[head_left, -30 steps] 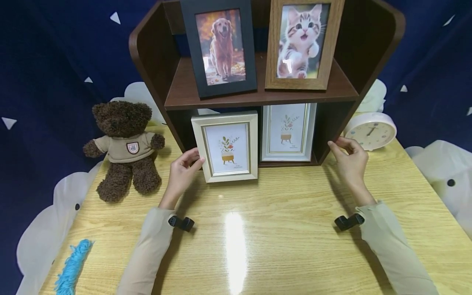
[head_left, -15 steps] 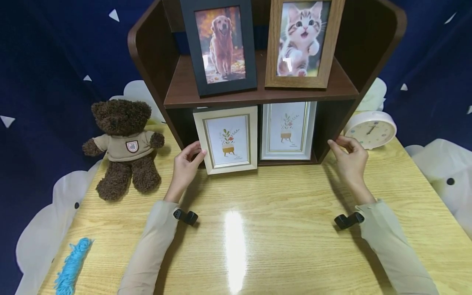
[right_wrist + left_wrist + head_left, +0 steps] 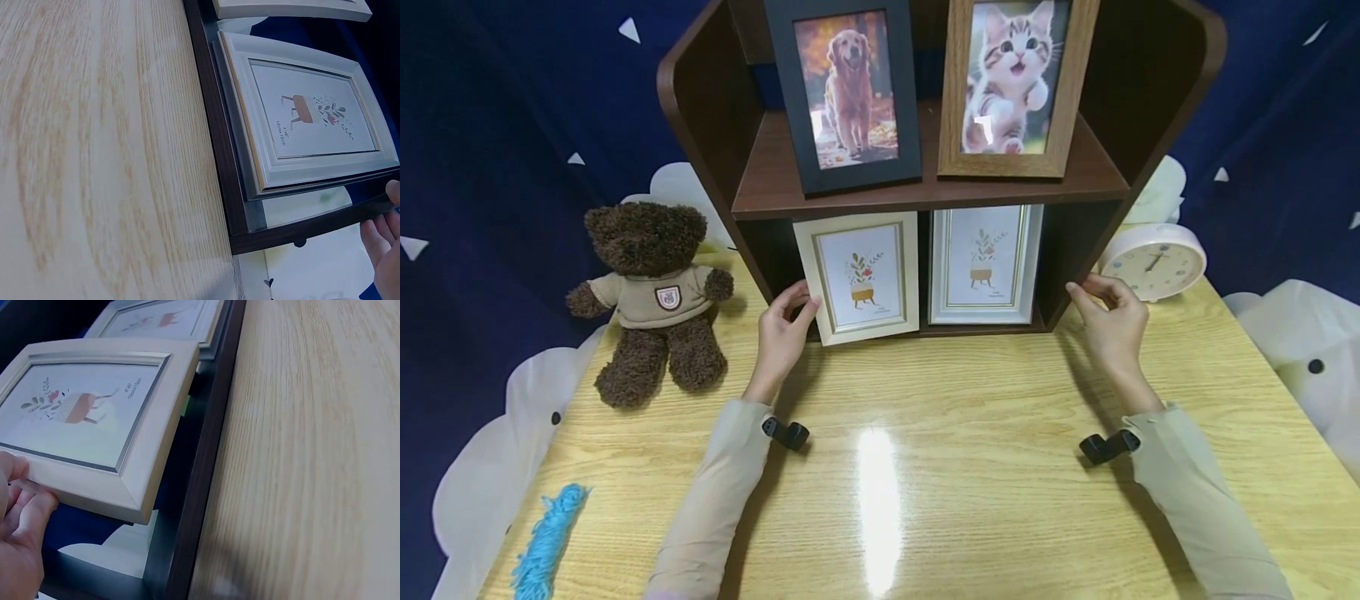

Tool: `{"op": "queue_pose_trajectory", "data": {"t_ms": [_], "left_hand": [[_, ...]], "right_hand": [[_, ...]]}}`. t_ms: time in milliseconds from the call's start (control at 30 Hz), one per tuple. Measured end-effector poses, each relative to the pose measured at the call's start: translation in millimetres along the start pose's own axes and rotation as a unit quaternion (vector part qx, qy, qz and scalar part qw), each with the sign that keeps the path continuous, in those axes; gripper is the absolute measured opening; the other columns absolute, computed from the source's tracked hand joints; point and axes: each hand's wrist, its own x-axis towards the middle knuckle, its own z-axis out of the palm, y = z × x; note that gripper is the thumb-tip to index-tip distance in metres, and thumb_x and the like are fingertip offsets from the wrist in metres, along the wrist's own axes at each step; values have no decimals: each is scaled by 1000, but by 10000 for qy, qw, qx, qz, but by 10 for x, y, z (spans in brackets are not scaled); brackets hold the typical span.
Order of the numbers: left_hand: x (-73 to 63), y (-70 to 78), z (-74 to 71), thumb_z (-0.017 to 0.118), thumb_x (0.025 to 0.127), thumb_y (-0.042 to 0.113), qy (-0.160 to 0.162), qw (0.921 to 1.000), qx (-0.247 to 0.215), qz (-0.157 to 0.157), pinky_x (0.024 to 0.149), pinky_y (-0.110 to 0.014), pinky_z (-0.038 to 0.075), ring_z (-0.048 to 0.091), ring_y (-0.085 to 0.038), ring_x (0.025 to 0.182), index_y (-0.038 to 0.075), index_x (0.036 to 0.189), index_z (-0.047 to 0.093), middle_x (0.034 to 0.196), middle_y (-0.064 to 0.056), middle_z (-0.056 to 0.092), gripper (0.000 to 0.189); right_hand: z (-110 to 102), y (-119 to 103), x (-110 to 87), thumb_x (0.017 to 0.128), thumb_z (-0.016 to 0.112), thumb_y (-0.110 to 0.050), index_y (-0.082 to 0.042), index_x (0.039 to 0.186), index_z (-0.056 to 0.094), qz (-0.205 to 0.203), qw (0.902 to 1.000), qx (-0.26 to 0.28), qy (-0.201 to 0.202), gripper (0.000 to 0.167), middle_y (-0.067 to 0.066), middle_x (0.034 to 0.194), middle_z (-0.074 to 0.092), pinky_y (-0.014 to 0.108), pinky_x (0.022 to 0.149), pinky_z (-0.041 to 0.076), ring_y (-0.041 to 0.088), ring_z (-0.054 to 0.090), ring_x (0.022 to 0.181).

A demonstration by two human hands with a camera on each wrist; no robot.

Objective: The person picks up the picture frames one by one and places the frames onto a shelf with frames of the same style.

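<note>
My left hand (image 3: 782, 337) pinches a cream picture frame (image 3: 867, 279) by its left side, thumb in front. The frame leans slightly in the lower left of a dark brown shelf (image 3: 932, 200); its bottom edge overlaps the shelf's front lip in the head view. In the left wrist view, the frame's lower corner (image 3: 140, 506) hangs over the shelf's base. My right hand (image 3: 1108, 329) grips the front edge of the shelf's right side panel, seen in the right wrist view as a dark board (image 3: 312, 228). A white picture frame (image 3: 985, 312) stands inside at the lower right.
On the upper shelf stand a black frame (image 3: 861, 179) with a dog photo and a brown wooden frame (image 3: 1000, 165) with a kitten photo. A teddy bear (image 3: 658, 300) sits left of the shelf, a round clock (image 3: 1153, 262) right. Blue yarn (image 3: 548, 542) lies front left.
My left hand has pushed the cream frame back from the table in front into the lower left of the shelf. My right hand has stayed on the side panel.
</note>
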Motion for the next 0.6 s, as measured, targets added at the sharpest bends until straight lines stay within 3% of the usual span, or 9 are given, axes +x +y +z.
{"op": "queue_pose_trajectory", "data": {"t_ms": [133,333,600], "left_hand": [[89,-191,24,58,95,11,67,9998,-60,148,84,-18,47,57,-25,111,-3,130,54,121,-21,59,38],[131,-228,84,59,95,11,214,9990,16,397,90,-28,49,57,-28,110,-5,128,54,119,-22,60,37],[196,-257,116,58,96,11,210,9986,156,458,95,-36,47,57,-28,110,-5,129,54,120,-21,60,37]], "right_hand": [[-4,-6,-6,82,76,-16,-17,92,69,16,10000,-14,-11,12,-22,81,61,4,69,47,-5,59,81],[-2,-4,-15,82,76,-17,-15,94,69,44,10000,1,-51,13,-20,82,61,4,69,47,-4,59,83],[2,9,-9,82,76,-16,-16,94,69,32,10000,-12,-21,14,-20,83,61,4,69,47,-5,59,83]]}}
